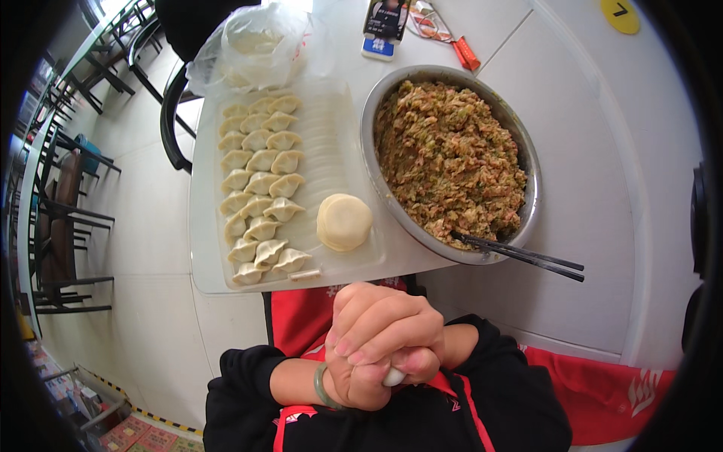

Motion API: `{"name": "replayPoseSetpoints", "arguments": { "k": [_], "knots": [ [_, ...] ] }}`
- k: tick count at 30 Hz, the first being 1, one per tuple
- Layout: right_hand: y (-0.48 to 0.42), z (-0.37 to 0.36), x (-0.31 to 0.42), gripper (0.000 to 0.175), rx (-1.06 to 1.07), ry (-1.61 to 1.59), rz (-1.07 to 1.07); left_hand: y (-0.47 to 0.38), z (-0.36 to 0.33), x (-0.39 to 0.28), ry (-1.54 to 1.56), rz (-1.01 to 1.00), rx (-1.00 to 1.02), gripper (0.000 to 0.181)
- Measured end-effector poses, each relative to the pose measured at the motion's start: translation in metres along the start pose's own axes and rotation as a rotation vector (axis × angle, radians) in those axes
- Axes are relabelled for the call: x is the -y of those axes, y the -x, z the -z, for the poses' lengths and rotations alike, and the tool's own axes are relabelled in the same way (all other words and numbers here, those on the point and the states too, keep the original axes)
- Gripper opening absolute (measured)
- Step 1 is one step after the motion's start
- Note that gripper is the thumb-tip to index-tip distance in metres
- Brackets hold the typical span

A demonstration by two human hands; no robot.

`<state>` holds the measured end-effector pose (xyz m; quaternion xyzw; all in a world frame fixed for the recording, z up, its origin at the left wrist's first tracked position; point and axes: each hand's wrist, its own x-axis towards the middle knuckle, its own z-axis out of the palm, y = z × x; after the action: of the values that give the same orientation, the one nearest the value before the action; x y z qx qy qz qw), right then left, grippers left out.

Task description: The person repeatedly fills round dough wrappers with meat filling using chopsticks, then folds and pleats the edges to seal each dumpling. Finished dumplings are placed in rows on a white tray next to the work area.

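My left hand (361, 381), with a green bangle at the wrist, and my right hand (395, 325) are clasped together in front of my chest, just off the table's near edge. Between the thumbs shows a bit of a white dough dumpling (394, 377); the hands hide the rest of it. Beyond them, a stack of round dough wrappers (344, 222) sits on a translucent plastic tray (333, 141). Rows of folded dumplings (261, 183) fill the tray's left side. To the right stands a steel basin (368, 141) of minced filling (452, 158).
Black chopsticks (525, 257) rest in the filling and jut over the basin's near rim. A plastic bag (254, 51) lies behind the tray. At the back are a phone (387, 20) on a stand and a red packet (465, 53). A black chair (175, 124) stands left of the table.
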<state>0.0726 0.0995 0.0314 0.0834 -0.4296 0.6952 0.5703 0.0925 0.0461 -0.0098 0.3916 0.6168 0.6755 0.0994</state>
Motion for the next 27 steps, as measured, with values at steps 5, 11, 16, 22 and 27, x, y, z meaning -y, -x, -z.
{"name": "replayPoseSetpoints", "arguments": {
  "k": [5,11,16,22,27],
  "knots": [
    [0.009,0.011,-0.006,0.011,-0.072,0.213,0.049,-0.009,-0.001,-0.001,0.062,0.099,-0.007,0.03],
    [-0.012,0.067,-0.002,0.052,0.405,0.084,-0.81,-0.034,0.025,0.004,0.866,0.785,-0.242,0.035],
    [-0.009,0.083,-0.007,0.063,0.27,0.279,-0.658,-0.051,0.058,0.005,0.866,0.674,-0.368,0.042],
    [-0.007,0.104,0.018,0.04,0.302,0.273,-0.718,-0.073,0.089,0.014,-0.033,0.578,0.023,0.026],
    [0.005,0.116,0.028,0.025,0.305,0.399,-0.692,-0.102,0.107,0.043,-0.886,-0.002,0.23,0.032]
  ]
}}
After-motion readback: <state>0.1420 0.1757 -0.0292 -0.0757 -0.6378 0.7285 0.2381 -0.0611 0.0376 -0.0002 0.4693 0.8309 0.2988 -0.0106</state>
